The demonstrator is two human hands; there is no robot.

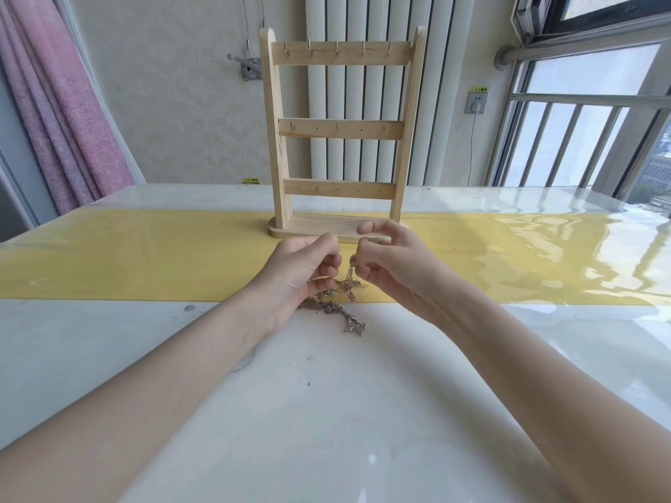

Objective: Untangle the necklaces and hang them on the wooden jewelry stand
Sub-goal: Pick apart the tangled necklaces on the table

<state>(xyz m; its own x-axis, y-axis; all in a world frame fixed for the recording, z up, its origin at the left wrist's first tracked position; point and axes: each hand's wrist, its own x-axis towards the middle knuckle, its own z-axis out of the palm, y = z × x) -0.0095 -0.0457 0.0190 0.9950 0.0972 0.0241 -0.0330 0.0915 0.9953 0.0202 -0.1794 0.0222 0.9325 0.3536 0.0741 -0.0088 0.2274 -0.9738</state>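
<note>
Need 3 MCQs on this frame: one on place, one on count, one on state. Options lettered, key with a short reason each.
1. Where does the tangle of necklaces lie?
A. on the table in front of the jewelry stand
B. on the stand's base
C. on the top rail's hooks

2. How many cross rails does the wooden jewelry stand have?
A. two
B. three
C. five

3. What is the right hand doing?
A. lying flat on the table
B. gripping a stand post
C. pinching a chain end lifted from the tangle

Key:
1 A: the chains lie on the table at the edge of the yellow strip, nearer than the base.
2 B: top, middle and bottom rails show.
3 C: its fingertips pinch the chain; the left hand holds the tangle beside it.
</note>
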